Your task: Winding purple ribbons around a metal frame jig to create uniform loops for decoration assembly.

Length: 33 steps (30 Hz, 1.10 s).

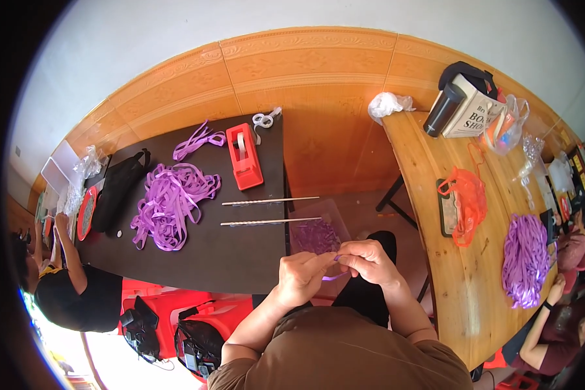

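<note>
My left hand and my right hand meet in front of my body, fingertips pinched together. Between them is a short purple ribbon, its tail hanging below the fingers; the rest is hidden by them. Just beyond my hands, lower than the dark table, a clear plastic bin holds many small purple ribbon pieces. Two thin pale sticks lie parallel on the dark table, their tips jutting past its right edge. A loose heap of purple ribbon lies further left.
A red tape dispenser and white-handled scissors lie toward the back. On the wooden table at right are a phone, an orange bag and a purple ribbon bundle. People sit at both sides.
</note>
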### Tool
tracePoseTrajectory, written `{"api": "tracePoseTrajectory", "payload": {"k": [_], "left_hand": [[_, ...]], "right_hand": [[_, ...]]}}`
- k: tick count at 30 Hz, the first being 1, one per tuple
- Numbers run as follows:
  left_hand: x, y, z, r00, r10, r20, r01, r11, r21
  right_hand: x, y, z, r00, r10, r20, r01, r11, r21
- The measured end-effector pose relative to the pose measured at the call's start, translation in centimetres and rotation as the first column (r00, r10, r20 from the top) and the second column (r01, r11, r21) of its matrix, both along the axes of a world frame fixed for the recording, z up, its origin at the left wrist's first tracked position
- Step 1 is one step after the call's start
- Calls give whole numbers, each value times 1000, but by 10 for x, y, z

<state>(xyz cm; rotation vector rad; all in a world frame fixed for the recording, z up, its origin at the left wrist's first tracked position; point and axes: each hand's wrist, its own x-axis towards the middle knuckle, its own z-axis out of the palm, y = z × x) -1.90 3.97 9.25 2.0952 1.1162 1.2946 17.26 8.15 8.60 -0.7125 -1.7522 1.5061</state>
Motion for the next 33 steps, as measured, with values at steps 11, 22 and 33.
{"api": "tracePoseTrajectory", "payload": {"k": [11, 22, 33], "left_hand": [[2, -6, 14, 997, -62, 40, 64, 997, -35], [5, -16, 17, 999, 22, 25, -19, 996, -87], [-15, -7, 20, 906, -28, 423, 286, 777, -561]], "right_hand": [[-2, 8, 9, 999, 21, 25, -31, 834, 550], [-5, 3, 13, 998, 8, 60, -40, 835, 549], [-7, -13, 37, 896, -285, 339, -262, 277, 925]]}}
